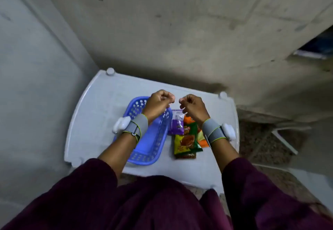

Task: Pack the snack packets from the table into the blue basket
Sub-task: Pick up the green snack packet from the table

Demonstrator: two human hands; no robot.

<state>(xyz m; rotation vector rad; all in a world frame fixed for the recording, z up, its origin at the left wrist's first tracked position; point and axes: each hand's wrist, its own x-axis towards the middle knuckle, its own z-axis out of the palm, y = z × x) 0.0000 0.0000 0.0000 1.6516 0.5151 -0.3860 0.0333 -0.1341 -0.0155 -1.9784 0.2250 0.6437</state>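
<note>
You are holding both curled, empty hands, left hand (158, 103) and right hand (193, 106), above the white plastic table (100, 103), so be lowering the right one onto the purple snack packet (177, 125) beside the blue perforated plastic basket (153, 150)

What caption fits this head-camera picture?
Both hands hover, fingers curled, above an empty blue basket and snack packets.

The left hand (158, 103) and its forearm cover the middle of the blue basket (149, 139), so part of its floor cannot be seen. The right hand (193, 108) hides the top of the orange packet (202, 142) and a corner of the purple packet (177, 124). Print on the yellow-green packet (187, 144) is too blurred to read. The person's lap hides the tabletop's (100, 103) near edge.
</note>
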